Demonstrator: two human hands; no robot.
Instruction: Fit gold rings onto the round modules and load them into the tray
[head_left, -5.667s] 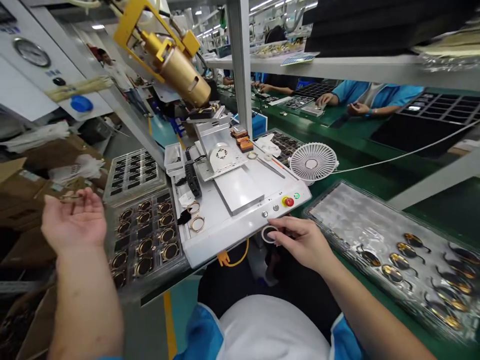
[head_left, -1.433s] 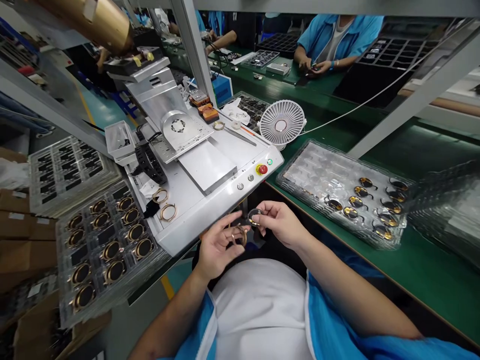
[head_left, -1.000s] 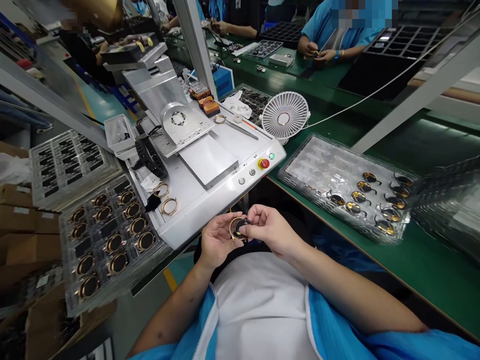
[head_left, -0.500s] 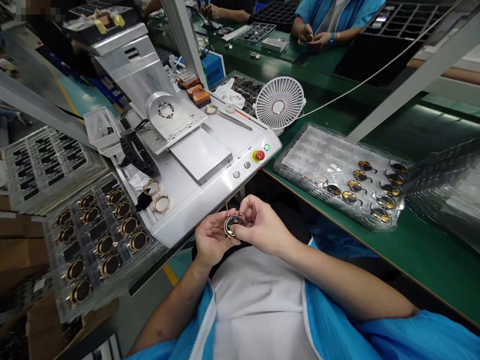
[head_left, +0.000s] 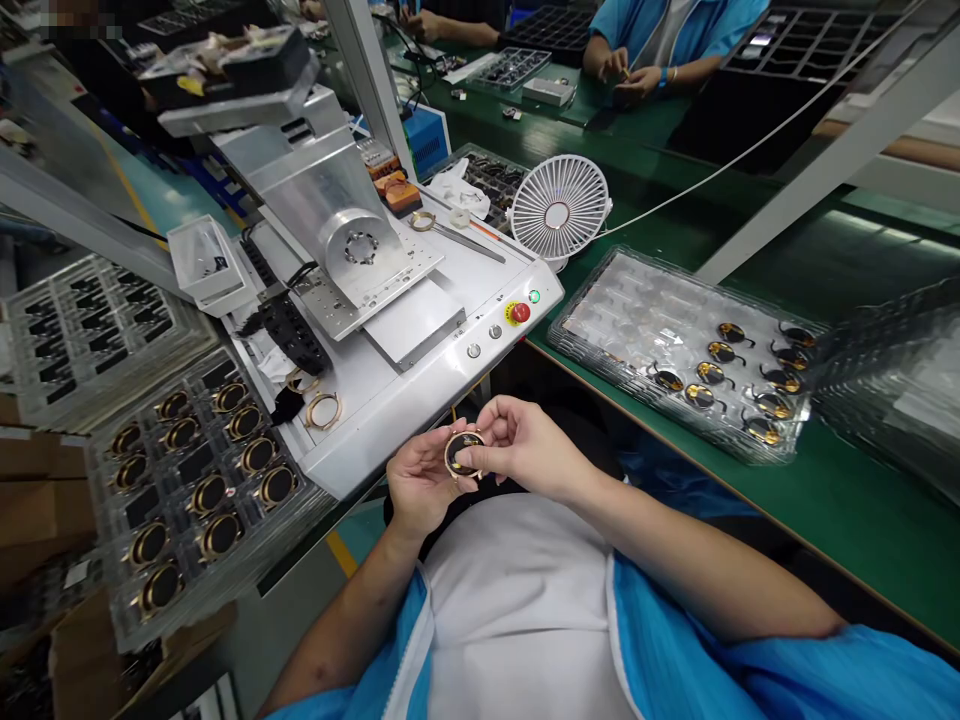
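Just in front of my body I hold a round watch case (head_left: 452, 452) with a gold rim and a dark face. My left hand (head_left: 418, 475) is closed around its left and lower edge. My right hand (head_left: 529, 447) grips it from the right, its thumb pressed on the dark face and its fingers curled at the far edge. A small yellowish part shows on the face near the thumb; its kind I cannot make out. My fingers hide part of the rim.
On my left lies a clear tray (head_left: 120, 600) of gold-rimmed watch cases. The white machine (head_left: 420, 420) with its metal carriage (head_left: 322, 200) stands ahead. A fan (head_left: 556, 212) and a tray of dark round parts (head_left: 600, 330) are to the right. A co-worker's hands (head_left: 630, 80) work opposite.
The machine's metal carriage has slid to the right, toward me. The watch case is tilted a little differently, and my right thumb has shifted slightly on its face.
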